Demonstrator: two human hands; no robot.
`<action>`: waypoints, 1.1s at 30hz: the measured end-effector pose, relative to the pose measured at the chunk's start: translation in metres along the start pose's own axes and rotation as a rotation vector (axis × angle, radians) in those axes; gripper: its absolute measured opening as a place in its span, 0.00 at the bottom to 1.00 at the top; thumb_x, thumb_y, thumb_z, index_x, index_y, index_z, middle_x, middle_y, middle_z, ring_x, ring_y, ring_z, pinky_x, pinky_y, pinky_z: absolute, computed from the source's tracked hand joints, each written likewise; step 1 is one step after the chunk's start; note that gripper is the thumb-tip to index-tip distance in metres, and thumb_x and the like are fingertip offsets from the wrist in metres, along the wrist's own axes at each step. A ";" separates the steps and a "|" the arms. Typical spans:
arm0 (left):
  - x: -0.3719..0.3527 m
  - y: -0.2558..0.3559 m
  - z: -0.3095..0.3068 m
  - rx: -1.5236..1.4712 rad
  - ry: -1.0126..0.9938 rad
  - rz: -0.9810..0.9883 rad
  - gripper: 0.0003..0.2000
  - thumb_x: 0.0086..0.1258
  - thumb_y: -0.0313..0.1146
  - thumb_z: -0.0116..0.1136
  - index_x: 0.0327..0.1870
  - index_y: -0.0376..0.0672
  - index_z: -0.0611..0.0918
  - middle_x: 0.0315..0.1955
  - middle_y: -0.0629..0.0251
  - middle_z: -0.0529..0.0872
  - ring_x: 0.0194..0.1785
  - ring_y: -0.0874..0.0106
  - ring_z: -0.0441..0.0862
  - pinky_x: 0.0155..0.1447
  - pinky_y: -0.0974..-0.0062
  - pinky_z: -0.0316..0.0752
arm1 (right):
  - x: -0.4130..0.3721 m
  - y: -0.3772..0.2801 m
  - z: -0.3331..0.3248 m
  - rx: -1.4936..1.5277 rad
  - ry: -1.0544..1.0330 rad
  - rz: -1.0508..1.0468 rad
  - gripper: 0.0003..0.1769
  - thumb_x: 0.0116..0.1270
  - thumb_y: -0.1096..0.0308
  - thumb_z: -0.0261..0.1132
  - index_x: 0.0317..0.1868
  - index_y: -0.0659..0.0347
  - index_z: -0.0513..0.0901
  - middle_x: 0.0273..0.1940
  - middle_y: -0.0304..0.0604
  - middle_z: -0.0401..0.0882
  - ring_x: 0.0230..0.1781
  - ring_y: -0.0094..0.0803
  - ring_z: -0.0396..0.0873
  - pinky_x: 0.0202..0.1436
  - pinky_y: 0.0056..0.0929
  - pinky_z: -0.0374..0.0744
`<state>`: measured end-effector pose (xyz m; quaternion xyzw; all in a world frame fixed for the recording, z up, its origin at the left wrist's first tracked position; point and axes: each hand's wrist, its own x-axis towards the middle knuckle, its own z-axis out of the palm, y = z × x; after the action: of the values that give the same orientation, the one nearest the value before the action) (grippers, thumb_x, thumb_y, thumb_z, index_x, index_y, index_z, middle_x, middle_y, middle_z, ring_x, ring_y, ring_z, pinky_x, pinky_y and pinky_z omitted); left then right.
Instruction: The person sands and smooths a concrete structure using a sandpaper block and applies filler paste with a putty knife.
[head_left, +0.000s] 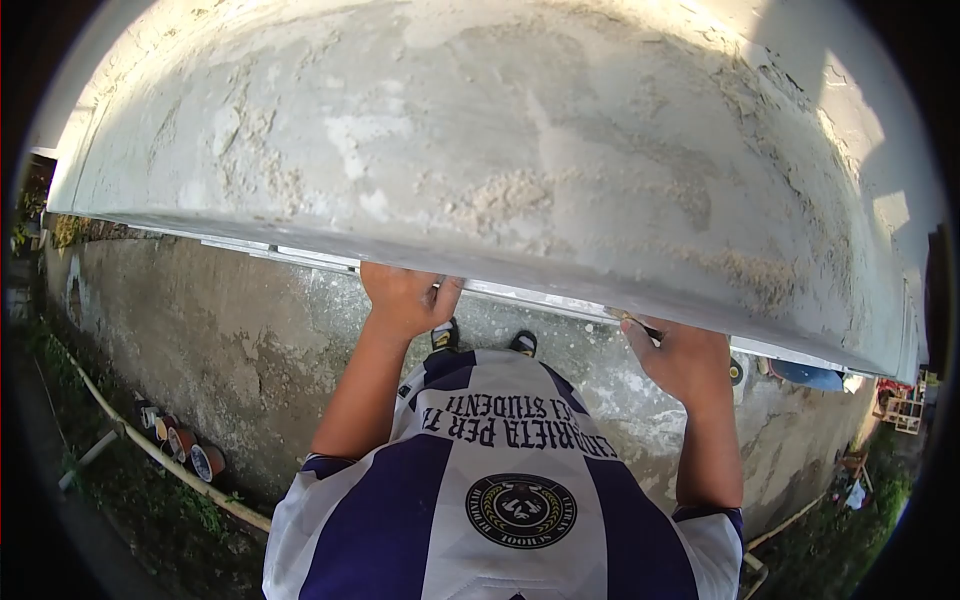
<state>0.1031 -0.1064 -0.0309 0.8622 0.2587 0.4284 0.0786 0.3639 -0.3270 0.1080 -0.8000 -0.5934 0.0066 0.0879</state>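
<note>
1 half-hidden dark object [653,333] sits beside the broad, grit-strewn grey slab [400,150].

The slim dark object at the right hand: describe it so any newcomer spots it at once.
Find the broad, rough concrete ledge across the top, then follow its lower edge to the right hand. The slim dark object lies beside that hand's thumb, partly hidden; nothing like it shows at the left hand.

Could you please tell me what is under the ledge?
Under the ledge, the left hand, the right hand and a white strip are visible. It covers parts of both hands and whatever lies deeper.
</note>
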 end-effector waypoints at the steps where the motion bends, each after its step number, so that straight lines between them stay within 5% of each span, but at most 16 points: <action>1: -0.002 -0.001 0.001 -0.002 -0.005 -0.003 0.11 0.56 0.42 0.70 0.40 0.56 0.91 0.41 0.65 0.89 0.43 0.60 0.85 0.47 0.59 0.75 | 0.001 -0.003 0.000 -0.009 0.018 -0.008 0.15 0.64 0.56 0.74 0.49 0.49 0.92 0.48 0.48 0.89 0.51 0.51 0.84 0.55 0.46 0.80; 13: 0.003 0.006 -0.006 0.019 -0.025 0.007 0.11 0.56 0.40 0.71 0.40 0.54 0.91 0.43 0.64 0.89 0.45 0.59 0.84 0.46 0.59 0.74 | -0.001 0.014 0.001 -0.135 -0.022 -0.048 0.14 0.65 0.54 0.74 0.48 0.49 0.94 0.46 0.47 0.89 0.48 0.49 0.85 0.54 0.45 0.81; 20: 0.018 0.010 -0.011 0.046 0.003 0.072 0.11 0.56 0.40 0.71 0.40 0.54 0.91 0.43 0.65 0.89 0.44 0.61 0.85 0.44 0.61 0.73 | 0.030 -0.029 0.013 -0.158 -0.151 -0.038 0.15 0.69 0.51 0.71 0.49 0.46 0.94 0.45 0.46 0.89 0.46 0.48 0.86 0.52 0.44 0.82; 24: 0.001 0.002 0.001 -0.098 -0.010 -0.091 0.10 0.56 0.40 0.71 0.39 0.54 0.91 0.41 0.66 0.89 0.42 0.60 0.85 0.43 0.61 0.74 | 0.020 -0.012 0.004 -0.170 -0.086 -0.111 0.15 0.69 0.50 0.70 0.49 0.45 0.94 0.44 0.45 0.90 0.46 0.48 0.86 0.52 0.44 0.82; 28: -0.032 -0.012 0.045 -0.458 0.025 -0.462 0.10 0.55 0.41 0.71 0.39 0.56 0.92 0.39 0.68 0.90 0.40 0.61 0.86 0.42 0.61 0.75 | 0.004 0.002 -0.002 -0.074 -0.067 -0.059 0.15 0.69 0.49 0.70 0.48 0.45 0.93 0.45 0.45 0.90 0.46 0.49 0.86 0.53 0.45 0.81; 30: -0.032 -0.015 0.038 -0.335 0.022 -0.355 0.10 0.55 0.42 0.71 0.39 0.57 0.92 0.38 0.68 0.90 0.39 0.61 0.86 0.42 0.61 0.75 | 0.013 -0.017 -0.004 -0.104 -0.122 -0.008 0.15 0.69 0.49 0.70 0.48 0.45 0.93 0.45 0.45 0.90 0.47 0.49 0.86 0.54 0.46 0.81; 32: 0.018 0.013 -0.014 0.076 -0.024 0.049 0.10 0.55 0.42 0.71 0.38 0.57 0.92 0.36 0.69 0.90 0.37 0.61 0.86 0.41 0.61 0.75 | 0.016 -0.023 -0.003 -0.130 -0.090 -0.052 0.15 0.69 0.48 0.70 0.48 0.45 0.93 0.45 0.46 0.90 0.47 0.49 0.86 0.55 0.46 0.81; 33: 0.002 0.005 0.003 -0.074 0.003 -0.121 0.10 0.55 0.41 0.71 0.38 0.57 0.92 0.36 0.69 0.90 0.38 0.61 0.86 0.41 0.61 0.75 | 0.017 -0.017 0.003 -0.144 -0.024 -0.127 0.15 0.69 0.48 0.70 0.48 0.45 0.93 0.45 0.46 0.89 0.47 0.49 0.85 0.55 0.46 0.80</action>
<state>0.1081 -0.1090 -0.0294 0.8408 0.2946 0.4335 0.1356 0.3521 -0.3061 0.1093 -0.7649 -0.6429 -0.0322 0.0233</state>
